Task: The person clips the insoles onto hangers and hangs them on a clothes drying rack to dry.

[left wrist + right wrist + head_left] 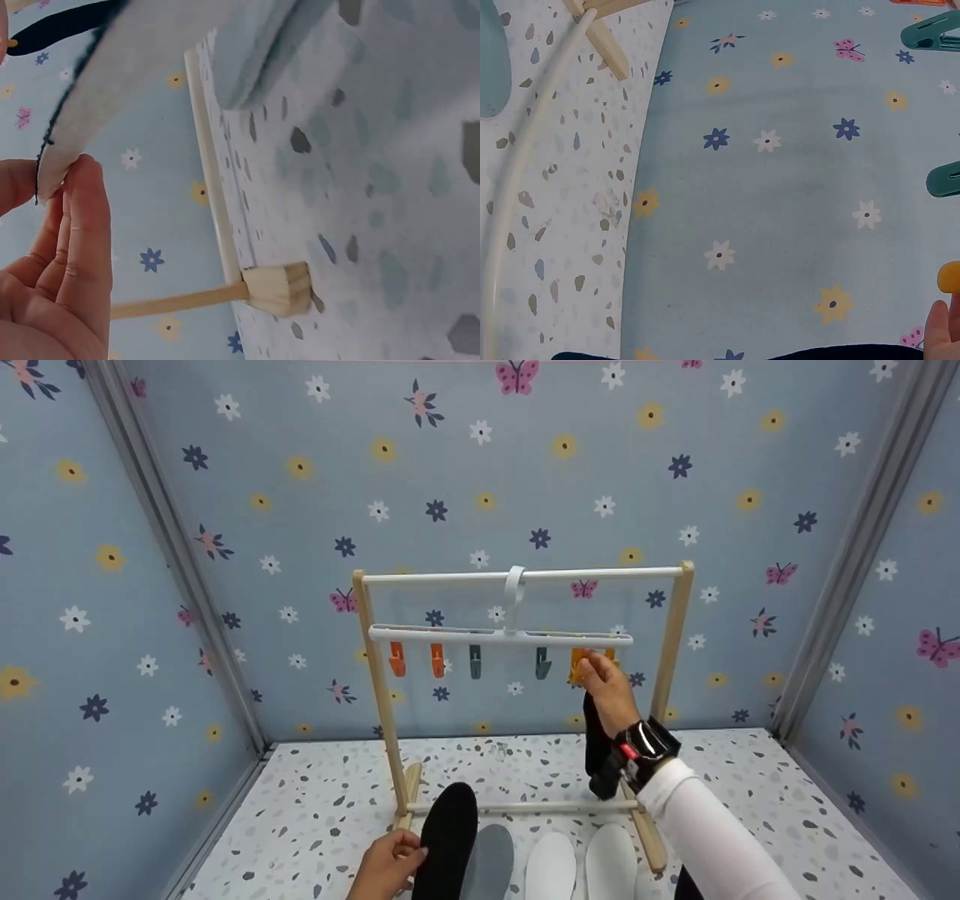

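My left hand (386,866) pinches the edge of a black insole (448,840) between thumb and fingers. In the left wrist view, that insole's pale underside (120,82) and dark rim show above the fingertips. My right hand (611,694) is raised to the white hanger (442,634), its fingers pinching a yellow clip (577,666). Another yellow clip (610,654) is partly hidden behind the hand. Close below the right hand hangs a second black insole (595,742). The right wrist view catches only a fingertip (937,330) by the yellow clip and the insole's dark edge (840,351).
The hanger hooks over the top rail (435,578) of a wooden rack (379,675). Two orange clips (437,660) and two grey-green clips (475,661) dangle from it. On the speckled floor (322,795) lie a grey insole (491,862) and two white insoles (551,866).
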{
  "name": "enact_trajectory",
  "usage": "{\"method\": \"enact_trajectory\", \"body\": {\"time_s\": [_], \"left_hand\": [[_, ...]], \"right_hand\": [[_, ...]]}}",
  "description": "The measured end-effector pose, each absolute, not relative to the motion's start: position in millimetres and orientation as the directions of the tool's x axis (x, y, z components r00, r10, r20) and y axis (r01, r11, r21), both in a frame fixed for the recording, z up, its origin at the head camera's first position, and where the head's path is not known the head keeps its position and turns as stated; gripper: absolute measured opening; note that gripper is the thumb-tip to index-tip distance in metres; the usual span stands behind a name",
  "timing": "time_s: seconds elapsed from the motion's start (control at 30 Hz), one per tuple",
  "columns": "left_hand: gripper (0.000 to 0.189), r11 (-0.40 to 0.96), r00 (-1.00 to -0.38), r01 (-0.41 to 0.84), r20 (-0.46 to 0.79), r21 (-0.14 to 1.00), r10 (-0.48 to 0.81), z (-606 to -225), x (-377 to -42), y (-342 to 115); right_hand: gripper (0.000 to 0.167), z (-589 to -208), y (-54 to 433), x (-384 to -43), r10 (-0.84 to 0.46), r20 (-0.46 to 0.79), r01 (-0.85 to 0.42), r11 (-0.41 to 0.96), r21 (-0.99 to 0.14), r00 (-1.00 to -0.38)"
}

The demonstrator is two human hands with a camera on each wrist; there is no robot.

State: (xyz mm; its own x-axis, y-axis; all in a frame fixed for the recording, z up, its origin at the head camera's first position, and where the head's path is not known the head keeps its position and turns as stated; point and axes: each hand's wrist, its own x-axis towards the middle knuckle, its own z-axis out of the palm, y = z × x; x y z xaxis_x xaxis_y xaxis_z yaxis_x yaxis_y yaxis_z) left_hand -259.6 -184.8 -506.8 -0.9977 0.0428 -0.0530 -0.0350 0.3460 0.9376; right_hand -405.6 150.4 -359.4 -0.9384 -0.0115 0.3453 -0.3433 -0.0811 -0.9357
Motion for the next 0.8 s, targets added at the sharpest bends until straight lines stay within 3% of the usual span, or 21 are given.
{"method": "enact_trajectory", "body": {"time_s": [0.37, 0.8], "left_hand": [[0.02, 0.253, -0.989, 0.097, 0.066, 0.963, 0.129, -496, -272, -144], [0.013, 0.213, -0.961, 0.254, 0.222, 0.944, 0.163, -483, -304, -85]], "right_hand": [[0.052, -357, 151, -404, -0.032, 0.337, -0.334, -0.069, -0.94, -0.941], [0.049, -357, 150, -403, -0.046, 0.345, -0.339, -0.099, -0.935, -0.938]]}}
